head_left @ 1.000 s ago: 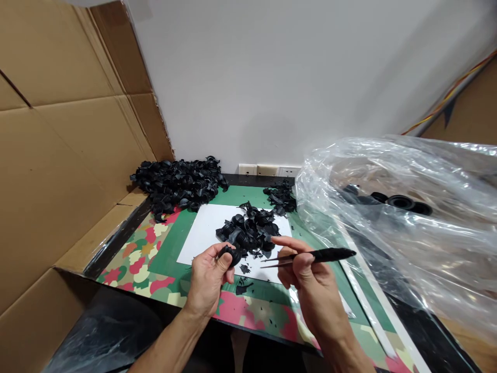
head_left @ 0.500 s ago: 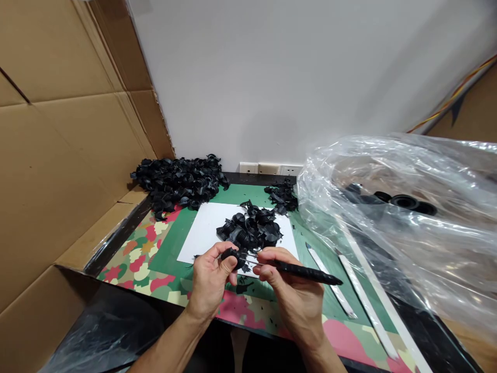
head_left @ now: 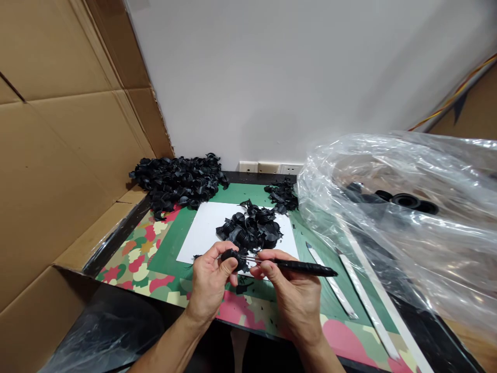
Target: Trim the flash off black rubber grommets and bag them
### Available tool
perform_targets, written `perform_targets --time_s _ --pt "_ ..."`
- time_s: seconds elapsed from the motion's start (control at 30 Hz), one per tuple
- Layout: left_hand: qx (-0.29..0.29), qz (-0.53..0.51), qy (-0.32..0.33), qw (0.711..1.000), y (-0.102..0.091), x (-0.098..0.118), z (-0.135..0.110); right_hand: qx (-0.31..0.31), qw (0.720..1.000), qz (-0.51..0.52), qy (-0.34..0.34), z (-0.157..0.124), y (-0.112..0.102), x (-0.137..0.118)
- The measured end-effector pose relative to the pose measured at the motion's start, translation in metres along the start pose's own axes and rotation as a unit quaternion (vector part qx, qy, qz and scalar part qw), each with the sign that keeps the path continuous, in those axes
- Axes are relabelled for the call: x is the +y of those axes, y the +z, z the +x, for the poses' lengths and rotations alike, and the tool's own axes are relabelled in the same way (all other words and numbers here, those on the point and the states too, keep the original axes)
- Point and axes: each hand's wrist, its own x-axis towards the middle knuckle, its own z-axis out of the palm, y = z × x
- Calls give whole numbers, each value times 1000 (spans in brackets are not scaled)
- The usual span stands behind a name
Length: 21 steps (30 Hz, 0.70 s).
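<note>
My left hand point(head_left: 209, 282) pinches a small black ribbed rubber part point(head_left: 232, 256) between thumb and fingers, just above the front edge of a white sheet point(head_left: 202, 233). My right hand point(head_left: 289, 292) grips black-handled tweezers point(head_left: 295, 267), their thin metal tips touching the rubber part. A loose heap of the same black parts and scraps point(head_left: 250, 230) lies on the sheet right behind my hands.
A larger pile of black parts point(head_left: 176, 181) sits at the back left against cardboard walls point(head_left: 58, 155). A smaller pile point(head_left: 283, 196) lies by a big clear plastic bag point(head_left: 399, 207) holding black rings. Two white strips point(head_left: 349, 285) lie on the green and camouflage mat point(head_left: 155, 269).
My right hand swung the tweezers down and left, from pointing away to the right until their tips reached the part in my left hand. The left hand stayed put.
</note>
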Motion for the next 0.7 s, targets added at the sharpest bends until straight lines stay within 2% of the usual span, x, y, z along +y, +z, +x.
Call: perform_targets --time_s 0.07,0.13,0.2,0.27,0.33,0.4,0.47,0.57,0.63,0.7 --pt "3 -12 -3 1000 1 0 0 -2 999 -18 -30 -3 1 1" --pt "8 -30 -8 999 4 2 -1 -16 993 -65 -99 -5 1 1" --pt "14 -48 -15 999 6 3 -4 -50 970 -142 -193 -5 -1 -3" --pt "12 -56 -21 998 8 5 -7 -50 934 -225 -274 2 -6 -10" --pt "8 -55 -25 998 8 7 -9 22 902 -285 -322 13 -13 -19" --pt "9 -53 -35 998 7 7 -9 114 885 -298 -338 26 -20 -26" --pt "10 -56 -50 997 5 6 -8 132 907 -258 -304 32 -23 -28" --pt "6 -48 -53 997 1 2 -4 79 973 -152 -157 28 -20 -22" --pt "6 -36 -43 998 0 0 -2 55 991 -98 -67 19 -16 -15" --pt "2 -26 -34 999 -2 -1 -2 43 997 -62 -24 11 -12 -9"
